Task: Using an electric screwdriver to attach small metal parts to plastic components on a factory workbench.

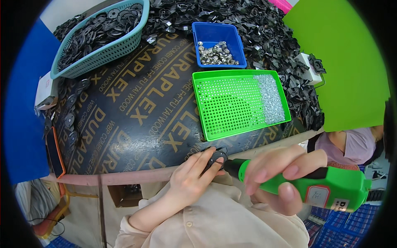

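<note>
Low in the frame, right of centre, the right hand (276, 177) is wrapped tight around a green electric screwdriver (318, 188), fingers clamped on its body, the dark nose of the tool pointing left. The tip meets a small black round part (218, 157) at the near edge of the desk (136, 111), just below the middle of the frame. The left hand (191, 178) comes up from the lower centre and pinches that black part between fingertips and thumb, pressing it to the desk edge; the two hands sit close together, almost touching at the part.

Just above, in the centre right, lies a green perforated tray (231, 103) with a band of small silvery screws (269, 98) along its right side. Beyond it, upper centre, a blue bin (215, 33) holds shiny metal rings. To the upper left a teal mesh basket (108, 46) is filled with black discs, and more discs trail down the left edge of the desk beside an orange-cased phone (54, 152). A heap of black metal clips (248, 18) fills the top and far right. At the right edge another person in a lilac top (351, 144) is partly visible
</note>
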### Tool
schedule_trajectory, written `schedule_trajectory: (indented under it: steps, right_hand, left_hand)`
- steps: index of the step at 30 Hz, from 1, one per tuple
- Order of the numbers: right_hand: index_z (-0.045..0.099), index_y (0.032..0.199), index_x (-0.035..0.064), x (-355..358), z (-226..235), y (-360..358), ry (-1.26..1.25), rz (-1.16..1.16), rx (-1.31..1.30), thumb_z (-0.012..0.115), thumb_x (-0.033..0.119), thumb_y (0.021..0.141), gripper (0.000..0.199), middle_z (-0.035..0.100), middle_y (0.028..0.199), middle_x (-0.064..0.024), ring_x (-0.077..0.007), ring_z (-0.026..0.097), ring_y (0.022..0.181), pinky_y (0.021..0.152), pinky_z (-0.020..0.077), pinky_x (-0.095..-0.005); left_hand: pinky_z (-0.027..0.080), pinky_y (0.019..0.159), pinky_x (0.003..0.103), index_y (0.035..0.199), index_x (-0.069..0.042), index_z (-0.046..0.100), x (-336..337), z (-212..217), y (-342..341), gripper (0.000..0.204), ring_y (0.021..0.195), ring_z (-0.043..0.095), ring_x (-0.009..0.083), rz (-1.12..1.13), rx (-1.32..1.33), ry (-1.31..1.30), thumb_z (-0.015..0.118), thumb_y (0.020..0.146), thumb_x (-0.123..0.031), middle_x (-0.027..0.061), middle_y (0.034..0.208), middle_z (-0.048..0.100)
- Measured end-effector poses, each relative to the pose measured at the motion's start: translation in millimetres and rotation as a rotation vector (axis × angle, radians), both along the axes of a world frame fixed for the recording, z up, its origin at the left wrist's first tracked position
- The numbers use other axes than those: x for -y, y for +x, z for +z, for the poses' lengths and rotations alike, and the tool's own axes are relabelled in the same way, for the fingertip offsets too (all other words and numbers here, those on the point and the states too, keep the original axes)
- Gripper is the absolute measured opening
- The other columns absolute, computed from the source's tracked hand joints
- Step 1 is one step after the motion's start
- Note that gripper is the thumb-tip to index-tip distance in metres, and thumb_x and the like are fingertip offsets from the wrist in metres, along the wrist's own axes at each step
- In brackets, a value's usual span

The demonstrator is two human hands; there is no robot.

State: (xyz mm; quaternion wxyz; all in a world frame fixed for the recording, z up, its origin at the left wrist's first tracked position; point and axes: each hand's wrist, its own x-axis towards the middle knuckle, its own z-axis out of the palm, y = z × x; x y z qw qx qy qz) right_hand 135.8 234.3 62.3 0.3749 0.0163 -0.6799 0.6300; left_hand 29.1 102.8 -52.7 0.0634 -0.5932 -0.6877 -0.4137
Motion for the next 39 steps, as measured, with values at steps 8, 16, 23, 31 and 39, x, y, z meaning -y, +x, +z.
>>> schedule_trajectory:
  steps: [8, 16, 23, 31, 39]
  right_hand:
    - [0.049, 0.101, 0.0, -9.1, 4.0, -13.0, 0.061, 0.153, -0.021, 0.067, -0.007, 0.076, 0.032, 0.064, 0.082, -0.0187, -0.0253, 0.064, 0.061, 0.056, 0.0535, -0.0347]
    - [0.041, 0.109, 0.003, -1.7, 3.0, -4.9, -0.017, 0.097, -0.18, 0.065, 0.007, 0.086, 0.033, 0.063, 0.1, -0.0216, -0.0278, 0.064, 0.057, 0.052, 0.0556, -0.0375]
    - [0.036, 0.105, -0.0004, -34.3, 9.3, 24.7, 0.001, -0.055, -0.395, 0.046, 0.011, 0.09, 0.022, 0.052, 0.094, -0.0168, -0.0173, 0.054, 0.043, 0.041, 0.0441, -0.0284]
    - [0.042, 0.112, -0.0012, -51.8, -0.7, 41.5, 0.067, -0.214, -0.3, 0.047, 0.015, 0.092, 0.027, 0.054, 0.098, -0.0188, -0.0175, 0.049, 0.044, 0.044, 0.0409, -0.0299]
    - [0.045, 0.109, -0.0051, -76.2, 0.3, 20.5, 0.012, -0.479, -0.361, 0.045, 0.008, 0.09, 0.023, 0.06, 0.092, -0.0301, -0.024, 0.056, 0.046, 0.041, 0.0466, -0.032]
  left_hand:
    - [0.056, 0.073, 0.032, 0.098, -0.004, 0.069, -0.8, -0.2, -1.4, 0.025, 0.088, 0.064, 0.0277, -0.032, -0.102, -0.016, 0.071, 0.079, -0.021, 0.0183, 0.112, 0.065]
    - [0.056, 0.075, 0.032, 0.098, -0.005, 0.069, 6.1, 6.1, 2.3, 0.026, 0.087, 0.064, 0.0268, 0.016, -0.027, -0.041, 0.074, 0.078, -0.021, 0.0156, 0.11, 0.066]
    - [0.054, 0.078, 0.037, 0.1, -0.002, 0.074, 122.7, 55.3, -35.8, 0.044, 0.091, 0.069, 0.031, 0.2, 0.457, -0.259, 0.087, 0.06, -0.015, 0.0182, 0.109, 0.071]
    - [0.051, 0.089, 0.039, 0.105, -0.004, 0.072, 225.0, 72.3, -86.0, 0.033, 0.101, 0.066, 0.0347, 0.964, 0.456, -0.298, 0.081, 0.075, -0.012, 0.0175, 0.113, 0.069]
    - [0.048, 0.093, 0.037, 0.119, -0.006, 0.066, 173.3, 17.3, -187.5, 0.032, 0.112, 0.059, 0.0333, 1.027, -0.226, -0.35, 0.069, 0.088, -0.013, 0.0157, 0.125, 0.058]
